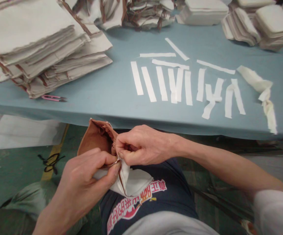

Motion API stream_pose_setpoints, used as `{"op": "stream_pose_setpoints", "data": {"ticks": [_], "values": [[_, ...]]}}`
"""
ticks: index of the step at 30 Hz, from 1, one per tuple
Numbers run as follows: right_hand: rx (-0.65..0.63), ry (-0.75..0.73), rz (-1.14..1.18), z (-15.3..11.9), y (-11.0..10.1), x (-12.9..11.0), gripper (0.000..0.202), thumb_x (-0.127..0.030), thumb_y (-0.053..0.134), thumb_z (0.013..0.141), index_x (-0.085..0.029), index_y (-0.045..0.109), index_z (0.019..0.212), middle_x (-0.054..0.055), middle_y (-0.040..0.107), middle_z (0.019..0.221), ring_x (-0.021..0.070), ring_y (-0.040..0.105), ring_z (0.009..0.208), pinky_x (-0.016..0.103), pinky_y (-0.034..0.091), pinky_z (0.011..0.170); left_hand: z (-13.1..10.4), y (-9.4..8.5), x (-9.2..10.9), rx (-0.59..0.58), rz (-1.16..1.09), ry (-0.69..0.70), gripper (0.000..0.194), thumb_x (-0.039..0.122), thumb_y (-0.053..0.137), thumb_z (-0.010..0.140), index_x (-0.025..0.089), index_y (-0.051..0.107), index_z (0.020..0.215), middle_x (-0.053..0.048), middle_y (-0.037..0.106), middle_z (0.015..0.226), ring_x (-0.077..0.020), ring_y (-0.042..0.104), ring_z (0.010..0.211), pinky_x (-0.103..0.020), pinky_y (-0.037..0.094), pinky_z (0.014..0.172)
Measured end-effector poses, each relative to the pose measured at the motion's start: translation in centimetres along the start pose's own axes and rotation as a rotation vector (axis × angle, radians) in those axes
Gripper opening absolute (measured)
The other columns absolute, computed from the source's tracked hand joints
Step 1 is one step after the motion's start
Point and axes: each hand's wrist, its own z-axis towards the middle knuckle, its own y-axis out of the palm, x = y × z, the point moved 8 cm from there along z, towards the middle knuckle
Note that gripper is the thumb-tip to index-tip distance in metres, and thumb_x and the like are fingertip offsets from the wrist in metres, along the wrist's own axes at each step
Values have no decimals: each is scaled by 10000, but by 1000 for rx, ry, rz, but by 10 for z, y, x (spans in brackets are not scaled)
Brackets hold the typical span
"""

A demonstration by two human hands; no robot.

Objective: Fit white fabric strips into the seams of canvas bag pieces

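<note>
Left hand [89, 174] and right hand [143, 147] are both closed in a pinch on the cloth piece [92, 140], thumbs against fingers, with the fingertips just beside each other at one edge of it. The cloth piece is above the person's lap, just on the near side of the table [114, 78]. Its brown part stands up like an open pocket, gathered along the right side, on the far side of the left hand; its white part hangs folded below the fingers, over a dark apron [175, 192] with red and yellow printed writing.

On the table, to the right of the middle, lie many short white strips [161, 83], some apart, some crossing or touching. Just right of them is a longer, twisted cream strip [253, 78].

At the left, a tall, uneven pile of cloth [33, 36], white with brown edges, covers part of the table; pink-handled snips [52, 98] lie at its near edge. Further bundles [148, 13] stand along the far side, with neater white stacks [205, 11] at the far right.

Left of the person, a black cord [50, 162] lies over a yellow line [47, 175] on the green floor [26, 176].
</note>
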Motion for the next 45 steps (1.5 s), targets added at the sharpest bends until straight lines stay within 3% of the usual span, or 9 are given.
{"op": "stream_pose_setpoints", "data": {"ticks": [6, 12, 19, 25, 30, 36, 40, 43, 45], "values": [[1, 23, 3, -2, 6, 5, 82, -185, 578, 885, -228, 578, 815, -71, 530, 658, 122, 469, 632, 290, 309, 646, -4, 3, -8, 4, 54, -32, 278, 262, 656, 952, 240, 708, 680, 44, 656, 588, -118, 616, 502, -237, 406, 513], [63, -101, -174, -3, 2, -13, 114, -194, 557, 971, -222, 574, 862, -34, 573, 760, 131, 437, 663, 307, 287, 675, -1, -4, -9, 7, 46, -134, 189, 296, 638, 867, 261, 766, 732, 45, 743, 626, -145, 656, 508, -249, 443, 514], [128, -88, -60, -4, 1, -23, 72, -220, 523, 1018, -229, 556, 954, -41, 567, 774, 137, 491, 681, 295, 343, 691, -5, -10, -15, 8, 94, -185, 256, 324, 600, 971, 224, 742, 784, 62, 703, 627, -114, 634, 517, -220, 437, 524], [221, -31, 14, 2, 13, -14, 121, -257, 609, 893, -240, 495, 930, -43, 591, 817, 133, 516, 705, 286, 337, 683, -8, -8, -26, 130, -159, -220, 249, 288, 614, 883, 235, 656, 643, 69, 608, 545, -106, 547, 455, -180, 410, 456], [196, -79, 60, 6, 17, -9, 146, -275, 599, 835, -248, 456, 838, -73, 477, 723, 117, 399, 640, 285, 304, 637, -5, -2, -34, -2, -341, -285, 323, 379, 705, 910, 224, 695, 627, 40, 650, 530, -117, 576, 467, -162, 447, 456], [120, -86, 89, 10, 25, -5, 204, -304, 646, 857, -249, 452, 820, -82, 460, 711, 113, 405, 635, 284, 297, 630, 0, -11, -32, -147, -317, -176, 346, 374, 721, 952, 226, 734, 639, 38, 631, 525, -105, 541, 439, -151, 397, 412], [96, -168, 123, 16, 25, -9, 334, -415, 699, 925, -249, 433, 810, -79, 431, 733, 113, 398, 658, 289, 290, 652, -9, -1, -44, -180, -528, -284, 387, 457, 757, 964, 203, 745, 672, 2, 670, 585, -123, 584, 516, -167, 467, 485], [61, -198, 131, 18, 24, -8, 402, -504, 692, 966, -247, 430, 800, -73, 435, 744, 116, 404, 677, 290, 302, 666, -18, 15, -55, -116, -782, -418, 508, 601, 757, 976, 211, 638, 673, 52, 533, 555, -88, 402, 452, -175, 381, 426], [52, -183, 121, 20, 21, -5, 408, -530, 703, 962, -242, 457, 810, -68, 467, 758, 118, 419, 686, 292, 301, 668, -21, 24, -61, -99, -826, -455, 565, 693, 698, 1004, 214, 623, 714, 54, 529, 564, -91, 375, 447, -186, 367, 418]]}}
